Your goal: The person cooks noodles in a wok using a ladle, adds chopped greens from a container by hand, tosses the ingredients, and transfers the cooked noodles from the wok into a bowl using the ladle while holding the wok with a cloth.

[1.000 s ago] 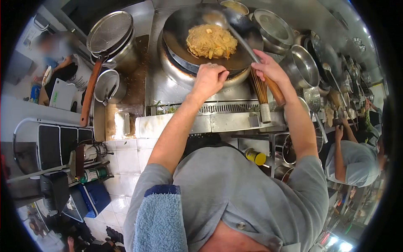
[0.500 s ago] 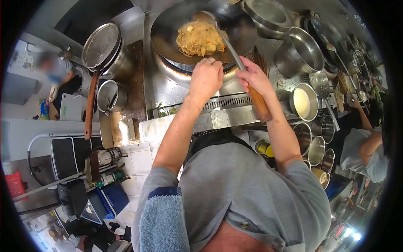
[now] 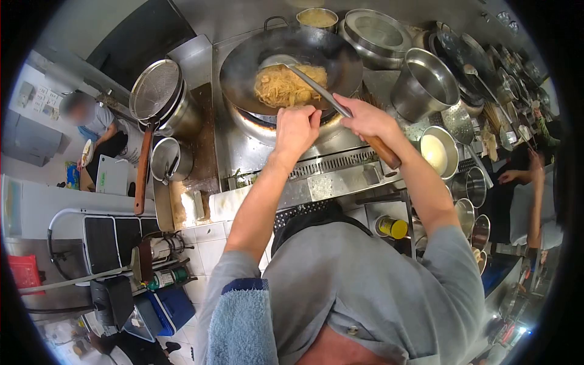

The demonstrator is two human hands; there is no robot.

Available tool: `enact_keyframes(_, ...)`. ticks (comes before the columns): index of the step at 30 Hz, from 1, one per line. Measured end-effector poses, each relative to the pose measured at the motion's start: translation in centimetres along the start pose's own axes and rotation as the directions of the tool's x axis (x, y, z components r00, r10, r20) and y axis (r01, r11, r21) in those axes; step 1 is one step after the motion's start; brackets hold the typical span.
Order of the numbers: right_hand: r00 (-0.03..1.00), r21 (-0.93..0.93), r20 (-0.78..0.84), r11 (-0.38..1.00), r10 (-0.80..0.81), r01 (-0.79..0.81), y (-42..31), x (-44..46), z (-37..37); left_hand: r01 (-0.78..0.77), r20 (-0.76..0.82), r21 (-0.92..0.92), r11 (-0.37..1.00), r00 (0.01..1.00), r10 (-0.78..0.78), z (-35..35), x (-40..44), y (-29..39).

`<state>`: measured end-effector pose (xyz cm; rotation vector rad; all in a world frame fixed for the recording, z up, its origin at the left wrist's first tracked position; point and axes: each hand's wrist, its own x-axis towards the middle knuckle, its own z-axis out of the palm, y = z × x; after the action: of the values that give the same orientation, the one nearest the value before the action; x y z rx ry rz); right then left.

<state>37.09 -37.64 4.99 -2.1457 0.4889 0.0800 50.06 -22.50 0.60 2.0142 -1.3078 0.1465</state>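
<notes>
With our left hand (image 3: 296, 130), fingers curled tight, we hold the wok (image 3: 340, 64) at its near edge; our right hand (image 3: 368, 118) has its fingers wrapped around the ladle (image 3: 313, 84). The noodles (image 3: 272, 89) lie inside the wok (the ladle's bowl at their far edge).

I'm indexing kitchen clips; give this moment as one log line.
left hand: at near rim of wok | right hand: gripping ladle | noodles: in wok

Noodles (image 3: 272, 86) in wok (image 3: 344, 68); strainer (image 3: 153, 91) left of it, pot (image 3: 424, 84) right.
</notes>
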Motion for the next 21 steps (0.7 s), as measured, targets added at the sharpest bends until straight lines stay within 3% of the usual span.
enact_keyframes(2, 0.994, -0.25, -0.079, 0.967, -0.078, 0.056, -0.3, -1.0, 0.6, 0.037, 0.039, 0.002, 0.999, 0.999, -0.037, 1.1, 0.1, -1.0)
enact_keyframes(5, 0.977, -0.232, -0.123, 0.962, -0.173, 0.141, 0.5, -1.4, 1.2, -0.026, -0.019, -0.01, 1.0, 0.999, 0.026, 1.3, -0.6, -1.3)
enact_keyframes(6, 0.929, -0.315, -0.161, 0.909, -0.334, 0.272, 1.7, -0.8, 1.5, -0.065, -0.051, -0.026, 0.998, 0.997, 0.063, 0.8, -0.9, -0.6)
enact_keyframes(10, 0.999, -0.018, -0.042, 1.0, 0.01, -0.011, -0.4, -2.5, 0.2, -0.025, -0.023, -0.058, 0.998, 0.999, 0.024, 1.2, -0.5, -0.2)
enact_keyframes(15, 0.989, 0.166, -0.144, 0.985, -0.024, 0.048, 0.0, -1.1, -0.1, -0.055, -0.073, -0.015, 0.998, 0.996, 0.054, 0.9, -0.7, 0.1)
enact_keyframes(16, 0.986, 0.213, -0.166, 0.976, -0.014, 0.049, 0.5, -0.5, -0.1, -0.004, -0.028, -0.04, 0.999, 1.0, 0.003, 0.7, -0.3, 0.3)
enact_keyframes(20, 0.957, 0.137, -0.271, 0.98, -0.103, 0.144, -0.3, 1.9, 0.1, -0.049, -0.016, 0.008, 0.999, 0.999, 0.049, 2.2, -0.6, -1.1)
enact_keyframes(21, 0.929, -0.215, -0.283, 0.96, -0.239, 0.182, 3.0, 5.1, 1.0, -0.042, -0.05, 0.015, 0.999, 0.998, 0.043, 2.2, -0.7, -1.1)
